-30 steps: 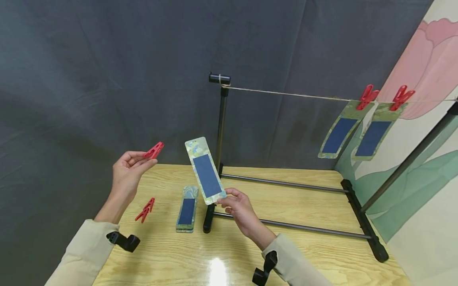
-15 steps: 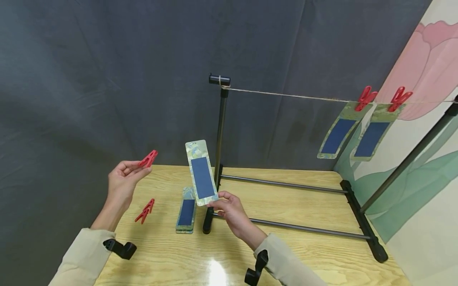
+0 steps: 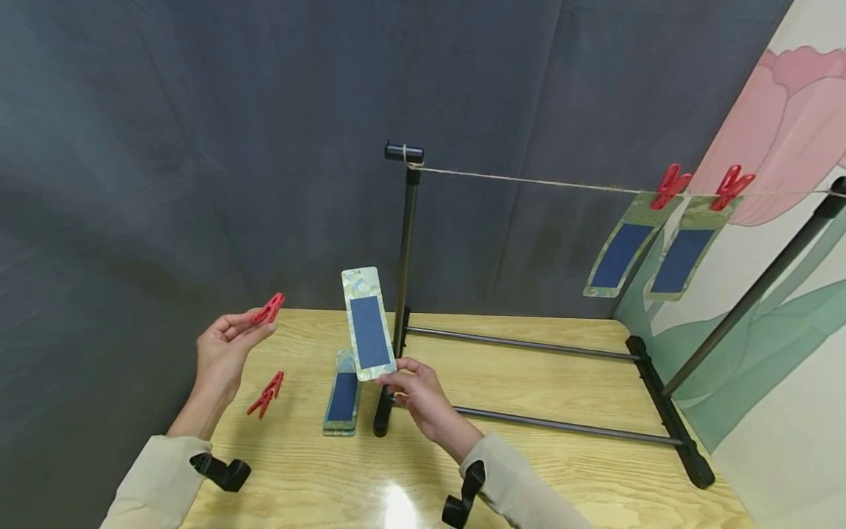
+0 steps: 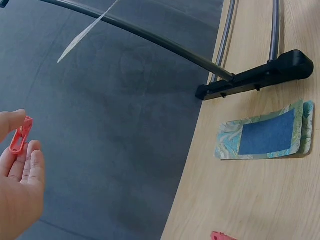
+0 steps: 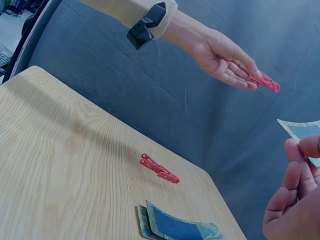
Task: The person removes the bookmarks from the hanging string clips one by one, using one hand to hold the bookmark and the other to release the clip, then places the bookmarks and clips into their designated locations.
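My left hand (image 3: pixel 223 354) pinches a red clothespin (image 3: pixel 269 308) between thumb and fingers, raised over the table's left side. My right hand (image 3: pixel 423 397) holds a bookmark-like card (image 3: pixel 369 327) by its lower corner; the card has a blue panel and a green-white floral border, and its upper end tilts slightly left. Below it, overlapped in the head view, a small pile of similar cards (image 3: pixel 342 397) lies on the table. A second red clothespin (image 3: pixel 266 394) lies left of the pile. In the left wrist view, the held clothespin (image 4: pixel 21 135) sits at the fingertips.
A black rack (image 3: pixel 407 242) stands on the wooden table (image 3: pixel 529 470), with a string (image 3: pixel 515 178) tied across its top. Two similar cards (image 3: pixel 621 253) hang at the string's right end from red clothespins (image 3: pixel 670 187). A dark curtain (image 3: pixel 264 147) backs the table.
Both hands have moved down and a little left, carrying the clothespin and the card. The card has turned more upright. The camera view has shifted slightly.
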Tool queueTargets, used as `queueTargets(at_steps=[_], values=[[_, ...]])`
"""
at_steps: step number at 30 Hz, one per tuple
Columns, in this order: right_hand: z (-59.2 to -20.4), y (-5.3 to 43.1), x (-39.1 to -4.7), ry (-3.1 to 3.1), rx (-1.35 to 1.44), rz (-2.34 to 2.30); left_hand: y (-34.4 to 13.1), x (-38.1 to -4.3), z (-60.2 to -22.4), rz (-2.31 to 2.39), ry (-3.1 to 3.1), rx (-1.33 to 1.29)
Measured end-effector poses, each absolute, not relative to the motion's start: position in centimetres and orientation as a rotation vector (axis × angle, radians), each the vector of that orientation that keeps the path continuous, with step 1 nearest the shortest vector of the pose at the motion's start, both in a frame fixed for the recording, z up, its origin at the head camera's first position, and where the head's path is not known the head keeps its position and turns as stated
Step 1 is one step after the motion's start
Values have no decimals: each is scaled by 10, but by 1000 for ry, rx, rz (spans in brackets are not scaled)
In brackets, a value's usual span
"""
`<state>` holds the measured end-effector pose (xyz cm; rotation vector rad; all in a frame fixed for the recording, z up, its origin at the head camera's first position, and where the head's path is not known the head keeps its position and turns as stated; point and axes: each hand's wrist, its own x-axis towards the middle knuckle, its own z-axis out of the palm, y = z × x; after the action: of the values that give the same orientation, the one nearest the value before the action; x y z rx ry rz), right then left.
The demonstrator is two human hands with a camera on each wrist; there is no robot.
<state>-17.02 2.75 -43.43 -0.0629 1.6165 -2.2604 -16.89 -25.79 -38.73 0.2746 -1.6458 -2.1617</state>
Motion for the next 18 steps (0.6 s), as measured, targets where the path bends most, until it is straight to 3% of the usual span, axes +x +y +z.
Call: queueTargets(at_steps=[18], values=[[-447,19,-177,1610,-25,-2288,-267,-167,-418,-2048,-1779,562]])
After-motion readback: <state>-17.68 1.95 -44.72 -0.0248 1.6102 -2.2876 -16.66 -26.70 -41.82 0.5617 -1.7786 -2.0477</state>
